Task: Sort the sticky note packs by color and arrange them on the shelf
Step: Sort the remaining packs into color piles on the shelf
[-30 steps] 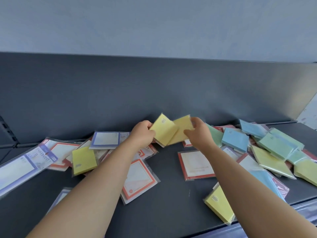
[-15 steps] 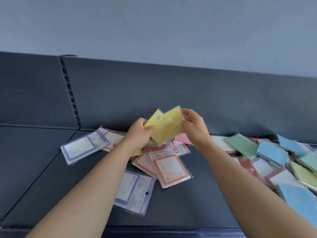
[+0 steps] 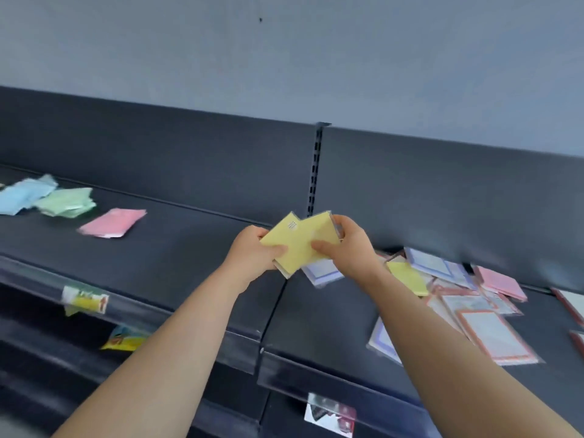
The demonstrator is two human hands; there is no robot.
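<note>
Blue packs (image 3: 19, 197) lie farthest to the left of the slotted upright (image 3: 314, 172) in the back panel, heaped on the dark shelf (image 3: 189, 248) and blurred at the edges. Green packs (image 3: 64, 202) touch them on the side nearer the upright, and a single pink pack (image 3: 112, 226) lies apart from both, nearer the upright again. A yellow price tag (image 3: 84, 300) hangs on the shelf's front lip, well left of the upright. Just below the foot of the upright, the left hand (image 3: 252, 251) grips the lower left end of the yellow packs (image 3: 298, 243), thumb across the top face and fingers curled beneath. These packs are fanned slightly and held in the air above the shelf, directly in front of the upright's base. The right hand (image 3: 350, 248) pinches their right end, its thumb pressed on the front face. To the right of the upright an unsorted pile rests against the back panel: a loose yellow pack (image 3: 407, 278), a purple-bordered pack (image 3: 429, 267), a second pink pack (image 3: 502, 282) and, furthest forward, a red-bordered pack (image 3: 493, 339).
</note>
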